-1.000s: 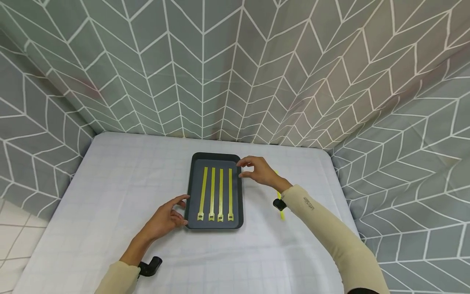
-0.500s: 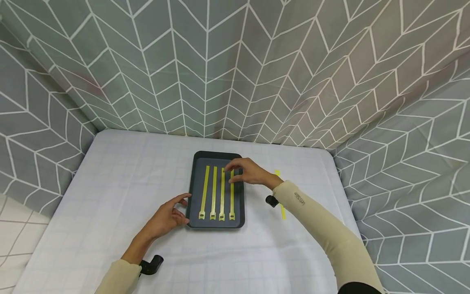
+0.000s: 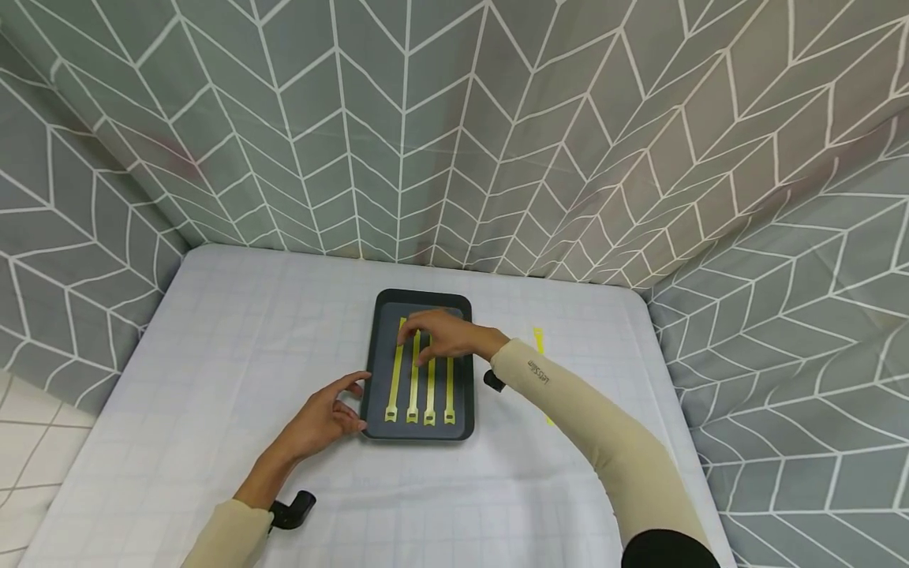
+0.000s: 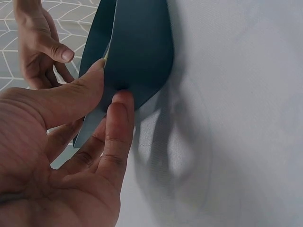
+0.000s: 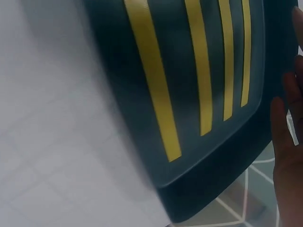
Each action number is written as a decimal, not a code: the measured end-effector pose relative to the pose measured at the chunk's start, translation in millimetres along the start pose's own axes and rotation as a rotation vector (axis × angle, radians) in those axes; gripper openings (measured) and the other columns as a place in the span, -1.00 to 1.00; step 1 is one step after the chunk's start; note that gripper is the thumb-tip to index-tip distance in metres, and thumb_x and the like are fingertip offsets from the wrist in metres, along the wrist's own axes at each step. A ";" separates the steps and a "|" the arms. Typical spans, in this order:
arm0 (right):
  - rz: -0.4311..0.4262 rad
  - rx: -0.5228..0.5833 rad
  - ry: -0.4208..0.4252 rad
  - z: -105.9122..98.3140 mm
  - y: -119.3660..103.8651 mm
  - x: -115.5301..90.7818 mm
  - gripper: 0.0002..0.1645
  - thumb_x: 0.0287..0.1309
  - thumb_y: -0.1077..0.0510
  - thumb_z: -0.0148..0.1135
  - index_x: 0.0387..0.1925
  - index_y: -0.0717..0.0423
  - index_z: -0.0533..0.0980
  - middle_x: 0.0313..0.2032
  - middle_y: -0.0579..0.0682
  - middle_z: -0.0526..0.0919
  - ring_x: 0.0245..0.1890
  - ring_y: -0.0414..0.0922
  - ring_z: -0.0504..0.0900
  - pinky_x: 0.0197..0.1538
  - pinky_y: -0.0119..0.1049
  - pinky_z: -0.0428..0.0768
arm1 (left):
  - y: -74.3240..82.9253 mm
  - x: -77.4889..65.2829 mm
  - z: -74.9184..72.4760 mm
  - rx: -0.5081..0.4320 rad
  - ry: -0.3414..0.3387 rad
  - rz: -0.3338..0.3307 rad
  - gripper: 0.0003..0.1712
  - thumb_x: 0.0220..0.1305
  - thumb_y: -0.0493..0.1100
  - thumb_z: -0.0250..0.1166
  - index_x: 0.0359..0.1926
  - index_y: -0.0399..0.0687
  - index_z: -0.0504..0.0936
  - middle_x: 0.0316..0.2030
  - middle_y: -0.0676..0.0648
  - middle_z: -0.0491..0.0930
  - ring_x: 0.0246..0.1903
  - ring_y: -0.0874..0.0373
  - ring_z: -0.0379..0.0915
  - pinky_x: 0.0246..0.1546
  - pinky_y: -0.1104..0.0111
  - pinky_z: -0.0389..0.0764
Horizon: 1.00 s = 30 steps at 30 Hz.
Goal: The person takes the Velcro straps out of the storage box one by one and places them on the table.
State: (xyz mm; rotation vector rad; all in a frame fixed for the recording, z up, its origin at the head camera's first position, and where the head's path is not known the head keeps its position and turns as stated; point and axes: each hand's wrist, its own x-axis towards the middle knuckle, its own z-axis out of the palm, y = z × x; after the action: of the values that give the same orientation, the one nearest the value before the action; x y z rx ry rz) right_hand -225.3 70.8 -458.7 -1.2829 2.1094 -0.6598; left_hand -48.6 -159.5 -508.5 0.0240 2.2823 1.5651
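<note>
Several yellow hook-and-loop cable ties [image 3: 394, 379] lie side by side in a dark grey tray [image 3: 369, 315], slotted heads toward the near end. My left hand [image 3: 325, 418] holds the tray's left edge near its front corner; in the left wrist view the thumb is at the rim and a fingertip [image 4: 124, 101] presses the outer wall. My right hand [image 3: 443, 333] is over the far part of the tray, thumb and fingers apart, covering parts of the ties. Nothing shows between its fingers. Whether it touches a tie, I cannot tell. The right wrist view shows it beside the tray.
Another yellow cable tie [image 3: 539, 339] lies on the white-covered table [image 3: 284, 315] right of the tray, partly hidden by my right sleeve [image 3: 568, 394]. A grey patterned curtain [image 3: 440, 158] stands behind the table and at both sides.
My right hand has moved left from the tray's right rim, across the ties to the leftmost ones. The left hand stays at the tray's edge.
</note>
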 end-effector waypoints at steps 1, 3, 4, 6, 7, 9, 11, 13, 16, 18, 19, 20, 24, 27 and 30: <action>-0.004 0.004 -0.013 0.4 -1.1 3.3 -0.48 0.04 0.26 0.52 0.06 0.25 0.58 0.05 0.15 0.60 0.14 0.10 0.56 0.28 -0.02 0.46 | 0.1 0.2 -0.2 0.005 0.001 0.000 -0.04 0.05 -0.49 0.44 0.47 -0.12 0.26 0.15 -0.31 0.42 -0.30 0.14 0.61 -0.36 0.41 0.58; -0.014 -0.007 -0.040 1.4 -2.3 9.3 -0.49 0.03 0.26 0.53 0.04 0.25 0.58 0.03 0.14 0.60 0.14 0.06 0.57 0.28 -0.05 0.47 | 0.4 0.5 -0.2 0.007 0.005 -0.003 -0.04 0.05 -0.49 0.44 0.47 -0.10 0.27 0.15 -0.31 0.42 -0.30 0.15 0.61 -0.36 0.42 0.58; -0.015 -0.015 -0.054 1.7 -3.2 12.0 -0.50 0.03 0.26 0.53 0.04 0.25 0.59 0.03 0.12 0.60 0.14 0.04 0.57 0.28 -0.07 0.47 | 0.4 0.6 -0.1 0.007 0.007 -0.006 -0.04 0.05 -0.48 0.45 0.47 -0.09 0.27 0.15 -0.30 0.42 -0.30 0.15 0.61 -0.36 0.42 0.58; -0.007 -0.038 -0.082 2.7 -4.1 17.1 -0.52 0.03 0.27 0.53 0.02 0.22 0.59 0.02 0.08 0.60 0.14 0.00 0.57 0.28 -0.12 0.47 | 0.5 0.5 0.1 0.007 0.005 0.000 -0.04 0.05 -0.48 0.44 0.47 -0.11 0.27 0.15 -0.32 0.42 -0.31 0.15 0.61 -0.36 0.41 0.59; -0.002 -0.061 -0.095 3.5 -4.0 19.9 -0.53 0.03 0.26 0.52 0.02 0.19 0.59 0.02 0.05 0.60 0.13 -0.02 0.57 0.28 -0.16 0.47 | 0.4 0.5 0.4 0.004 0.006 -0.002 -0.04 0.05 -0.49 0.44 0.47 -0.11 0.27 0.15 -0.32 0.42 -0.31 0.15 0.61 -0.36 0.41 0.59; 0.010 -0.122 -0.128 5.1 -4.4 24.9 -0.54 0.04 0.24 0.53 0.01 0.13 0.60 0.01 -0.01 0.60 0.12 -0.07 0.57 0.26 -0.24 0.47 | 0.4 0.2 0.5 -0.001 0.006 -0.001 -0.04 0.04 -0.49 0.44 0.47 -0.11 0.27 0.15 -0.32 0.42 -0.32 0.15 0.61 -0.36 0.41 0.59; 0.008 -0.184 -0.163 7.3 -4.6 29.9 -0.56 0.04 0.22 0.53 -0.01 0.09 0.61 0.00 -0.04 0.60 0.10 -0.10 0.56 0.24 -0.29 0.47 | -0.1 0.2 0.3 -0.001 0.002 0.004 -0.04 0.05 -0.50 0.43 0.47 -0.13 0.26 0.15 -0.32 0.42 -0.31 0.15 0.62 -0.37 0.41 0.59; 0.005 -0.238 -0.193 10.1 -4.3 34.1 -0.58 0.04 0.19 0.54 -0.03 0.06 0.61 -0.01 -0.07 0.61 0.08 -0.13 0.56 0.22 -0.34 0.45 | 0.1 -0.2 0.4 -0.010 0.001 -0.001 -0.03 0.04 -0.50 0.43 0.47 -0.12 0.26 0.15 -0.31 0.41 -0.31 0.16 0.62 -0.37 0.42 0.59; -0.017 -0.301 -0.222 14.6 -3.0 40.0 -0.61 0.05 0.17 0.53 -0.06 0.02 0.62 -0.01 -0.09 0.61 0.07 -0.16 0.55 0.24 -0.34 0.42 | 0.1 -0.4 0.4 -0.014 -0.007 0.011 -0.04 0.04 -0.50 0.44 0.47 -0.16 0.25 0.15 -0.33 0.41 -0.31 0.16 0.62 -0.37 0.42 0.58; -0.027 -0.333 -0.228 17.0 -2.1 43.1 -0.63 0.06 0.17 0.53 -0.07 0.00 0.62 -0.02 -0.11 0.61 0.06 -0.18 0.55 0.24 -0.35 0.42 | 0.8 -0.6 0.6 -0.015 -0.007 0.015 -0.04 0.04 -0.49 0.44 0.46 -0.17 0.26 0.14 -0.33 0.41 -0.32 0.17 0.62 -0.37 0.42 0.58; -0.030 -0.345 -0.230 18.0 -2.1 44.4 -0.64 0.06 0.17 0.53 -0.08 0.00 0.63 -0.03 -0.11 0.61 0.06 -0.18 0.55 0.23 -0.35 0.42 | 0.9 -0.4 0.6 -0.013 -0.005 0.014 -0.04 0.04 -0.49 0.45 0.46 -0.16 0.26 0.14 -0.32 0.42 -0.32 0.17 0.62 -0.37 0.42 0.58; -0.035 -0.356 -0.234 18.5 -2.2 45.6 -0.65 0.07 0.17 0.52 -0.09 0.00 0.63 -0.03 -0.11 0.61 0.06 -0.18 0.55 0.23 -0.34 0.42 | 1.0 -0.2 0.6 -0.009 -0.003 0.014 -0.04 0.04 -0.48 0.45 0.46 -0.16 0.26 0.14 -0.32 0.42 -0.32 0.17 0.62 -0.37 0.42 0.58; -0.029 -0.380 -0.242 20.6 -2.8 48.2 -0.68 0.08 0.16 0.51 -0.11 -0.01 0.64 -0.04 -0.11 0.60 0.06 -0.18 0.53 0.21 -0.32 0.43 | 0.9 0.3 -0.1 -0.014 0.002 0.015 -0.04 0.03 -0.49 0.45 0.46 -0.15 0.27 0.14 -0.31 0.43 -0.32 0.15 0.62 -0.38 0.42 0.58; -0.024 -0.396 -0.246 22.3 -2.1 49.4 -0.71 0.09 0.14 0.51 -0.13 -0.04 0.65 -0.05 -0.13 0.59 0.07 -0.19 0.51 0.20 -0.32 0.43 | 1.3 -0.6 -0.7 -0.026 -0.002 0.026 -0.04 0.03 -0.50 0.45 0.46 -0.17 0.26 0.13 -0.32 0.42 -0.32 0.14 0.62 -0.38 0.42 0.58; -0.026 -0.401 -0.256 24.0 -1.4 50.4 -0.74 0.10 0.14 0.50 -0.15 -0.04 0.65 -0.07 -0.12 0.59 0.05 -0.19 0.51 0.19 -0.33 0.43 | 2.0 -1.5 -0.8 -0.035 -0.001 0.024 -0.04 0.03 -0.50 0.45 0.46 -0.17 0.26 0.13 -0.32 0.42 -0.32 0.14 0.62 -0.39 0.42 0.57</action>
State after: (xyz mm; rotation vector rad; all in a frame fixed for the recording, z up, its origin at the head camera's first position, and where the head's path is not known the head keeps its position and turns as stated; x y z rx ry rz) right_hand -226.5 22.1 -485.9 -1.5152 2.0740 -0.0694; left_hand -47.9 -159.8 -506.0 0.0432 2.2614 1.6168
